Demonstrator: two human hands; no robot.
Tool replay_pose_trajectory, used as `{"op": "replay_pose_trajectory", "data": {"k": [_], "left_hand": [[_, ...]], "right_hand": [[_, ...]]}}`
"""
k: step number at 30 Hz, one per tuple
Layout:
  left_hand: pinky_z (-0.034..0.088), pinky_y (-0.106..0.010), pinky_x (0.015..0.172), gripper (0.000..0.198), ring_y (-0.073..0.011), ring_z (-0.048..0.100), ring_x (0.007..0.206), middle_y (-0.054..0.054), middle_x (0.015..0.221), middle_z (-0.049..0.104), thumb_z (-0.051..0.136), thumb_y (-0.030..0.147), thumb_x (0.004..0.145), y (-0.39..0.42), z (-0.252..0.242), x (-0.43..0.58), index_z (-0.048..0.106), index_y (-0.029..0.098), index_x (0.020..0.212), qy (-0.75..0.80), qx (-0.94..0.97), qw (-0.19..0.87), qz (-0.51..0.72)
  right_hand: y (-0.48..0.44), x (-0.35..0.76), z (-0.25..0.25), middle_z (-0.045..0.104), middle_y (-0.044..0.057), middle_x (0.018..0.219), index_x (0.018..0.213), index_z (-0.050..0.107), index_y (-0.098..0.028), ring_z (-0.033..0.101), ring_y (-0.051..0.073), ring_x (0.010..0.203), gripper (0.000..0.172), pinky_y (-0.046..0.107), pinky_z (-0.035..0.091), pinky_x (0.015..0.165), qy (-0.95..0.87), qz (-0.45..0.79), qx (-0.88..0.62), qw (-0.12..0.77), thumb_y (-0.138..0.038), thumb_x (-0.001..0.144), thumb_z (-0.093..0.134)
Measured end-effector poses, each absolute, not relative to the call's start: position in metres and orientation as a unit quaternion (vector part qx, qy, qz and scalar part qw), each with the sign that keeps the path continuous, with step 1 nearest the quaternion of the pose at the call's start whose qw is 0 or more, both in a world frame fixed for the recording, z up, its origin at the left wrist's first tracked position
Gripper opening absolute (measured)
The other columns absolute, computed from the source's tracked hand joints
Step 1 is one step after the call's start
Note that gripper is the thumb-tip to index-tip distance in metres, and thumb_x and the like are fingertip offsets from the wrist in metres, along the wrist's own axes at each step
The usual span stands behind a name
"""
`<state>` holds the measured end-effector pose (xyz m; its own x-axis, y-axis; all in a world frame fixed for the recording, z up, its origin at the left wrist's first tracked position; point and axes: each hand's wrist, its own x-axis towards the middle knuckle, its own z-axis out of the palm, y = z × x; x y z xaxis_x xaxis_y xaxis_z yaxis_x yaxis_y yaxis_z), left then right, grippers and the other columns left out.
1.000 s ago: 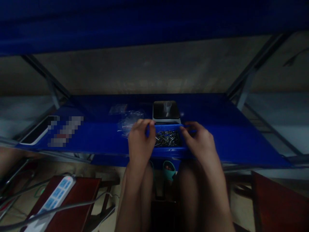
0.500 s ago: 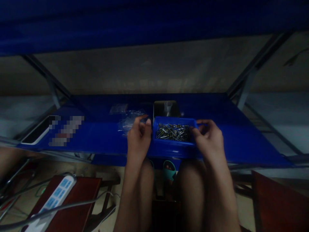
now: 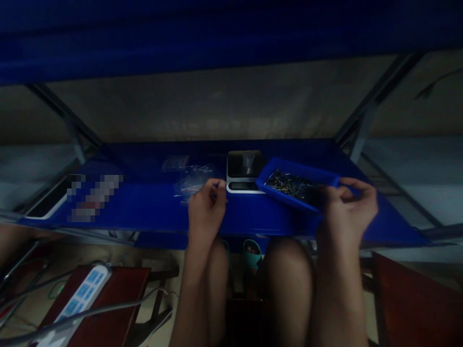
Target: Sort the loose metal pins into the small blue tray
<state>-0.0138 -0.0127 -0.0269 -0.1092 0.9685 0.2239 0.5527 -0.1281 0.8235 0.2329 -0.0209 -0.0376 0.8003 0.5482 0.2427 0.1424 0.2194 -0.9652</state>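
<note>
My right hand (image 3: 349,205) grips the right end of a blue plastic bin (image 3: 289,198), thumb inside and fingers outside. The bin sits askew, its right end nearer me, and holds many thin metal pins (image 3: 291,184), seemingly rivets or nails. My left hand (image 3: 208,205) is curled, thumb and fingertips together, beside a heap of clear plastic bags (image 3: 193,180); what it may hold is hidden. Between the hands, farther back, stands a small digital scale (image 3: 235,187) with a clear plastic cup (image 3: 248,161) on its plate.
All this stands on a blue table (image 3: 144,207) under a blue upper shelf (image 3: 231,38). More flat bags (image 3: 175,163) lie behind the heap. At the left are another device with a dark panel (image 3: 47,200) and a power strip (image 3: 81,299) on a red-brown stool (image 3: 119,299).
My right hand has pulled the bin to the right and turned it, uncovering the scale's display. My left hand has stayed nearly in place, its fingers now more closed.
</note>
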Motion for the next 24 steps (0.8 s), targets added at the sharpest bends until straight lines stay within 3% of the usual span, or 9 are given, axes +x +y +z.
{"op": "replay_pose_trajectory", "data": {"k": [5, 8, 11, 14, 17, 21, 24], "left_hand": [[0.049, -0.031, 0.067, 0.027, -0.0164, 0.066, 0.065, -0.001, 0.085, 0.075, 0.053, 0.043, 0.102, -0.013, -0.025, -0.010, 0.070, 0.024, 0.111, 0.602, 0.618, 0.272, 0.427], [0.053, -0.035, 0.082, 0.033, -0.0201, 0.072, 0.089, -0.005, 0.105, 0.078, 0.046, 0.045, 0.106, -0.015, -0.023, -0.008, 0.067, 0.025, 0.121, 0.585, 0.624, 0.290, 0.429], [0.050, -0.040, 0.099, 0.036, -0.0237, 0.070, 0.113, -0.007, 0.116, 0.078, 0.040, 0.045, 0.109, -0.017, -0.024, -0.012, 0.070, 0.026, 0.111, 0.588, 0.642, 0.263, 0.417], [0.051, -0.041, 0.090, 0.043, -0.0277, 0.073, 0.102, -0.009, 0.100, 0.079, 0.038, 0.050, 0.108, -0.015, -0.028, -0.020, 0.069, 0.025, 0.093, 0.635, 0.647, 0.232, 0.353], [0.049, -0.037, 0.079, 0.043, -0.0285, 0.074, 0.089, -0.011, 0.089, 0.077, 0.037, 0.046, 0.109, -0.014, -0.033, -0.025, 0.065, 0.023, 0.085, 0.672, 0.664, 0.173, 0.278], [0.048, -0.035, 0.077, 0.039, -0.0276, 0.074, 0.092, -0.011, 0.095, 0.076, 0.037, 0.040, 0.109, -0.014, -0.034, -0.023, 0.065, 0.022, 0.091, 0.670, 0.680, 0.135, 0.267], [0.050, -0.039, 0.082, 0.036, -0.0300, 0.074, 0.097, -0.012, 0.102, 0.078, 0.038, 0.042, 0.109, -0.014, -0.033, -0.020, 0.067, 0.021, 0.108, 0.664, 0.676, 0.158, 0.276]], "right_hand": [[-0.021, 0.221, -0.030, 0.047, -0.008, 0.062, 0.090, 0.057, -0.023, 0.040, 0.011, 0.057, 0.036, 0.025, 0.035, 0.056, -0.293, 0.246, -0.595, 0.707, -0.028, 0.058, 0.073], [-0.023, 0.207, -0.024, 0.051, -0.007, 0.065, 0.093, 0.059, -0.022, 0.045, 0.011, 0.059, 0.040, 0.025, 0.037, 0.057, -0.315, 0.353, -0.597, 0.648, -0.028, 0.056, 0.072], [-0.025, 0.193, -0.022, 0.057, -0.005, 0.069, 0.110, 0.060, -0.021, 0.051, 0.014, 0.063, 0.054, 0.027, 0.040, 0.059, -0.346, 0.436, -0.583, 0.593, -0.027, 0.057, 0.070], [-0.025, 0.185, -0.027, 0.057, -0.005, 0.070, 0.126, 0.058, -0.019, 0.053, 0.016, 0.065, 0.064, 0.028, 0.042, 0.063, -0.390, 0.460, -0.575, 0.553, -0.030, 0.063, 0.066], [-0.024, 0.186, -0.038, 0.056, -0.004, 0.069, 0.124, 0.060, -0.017, 0.053, 0.017, 0.066, 0.060, 0.029, 0.041, 0.063, -0.450, 0.471, -0.578, 0.490, -0.035, 0.067, 0.065], [-0.021, 0.192, -0.053, 0.055, -0.003, 0.069, 0.117, 0.064, -0.018, 0.050, 0.016, 0.063, 0.050, 0.029, 0.037, 0.060, -0.504, 0.423, -0.621, 0.427, -0.041, 0.072, 0.060], [-0.018, 0.195, -0.059, 0.056, -0.003, 0.066, 0.113, 0.066, -0.017, 0.050, 0.016, 0.060, 0.046, 0.029, 0.035, 0.060, -0.515, 0.347, -0.669, 0.408, -0.039, 0.073, 0.058]]}}
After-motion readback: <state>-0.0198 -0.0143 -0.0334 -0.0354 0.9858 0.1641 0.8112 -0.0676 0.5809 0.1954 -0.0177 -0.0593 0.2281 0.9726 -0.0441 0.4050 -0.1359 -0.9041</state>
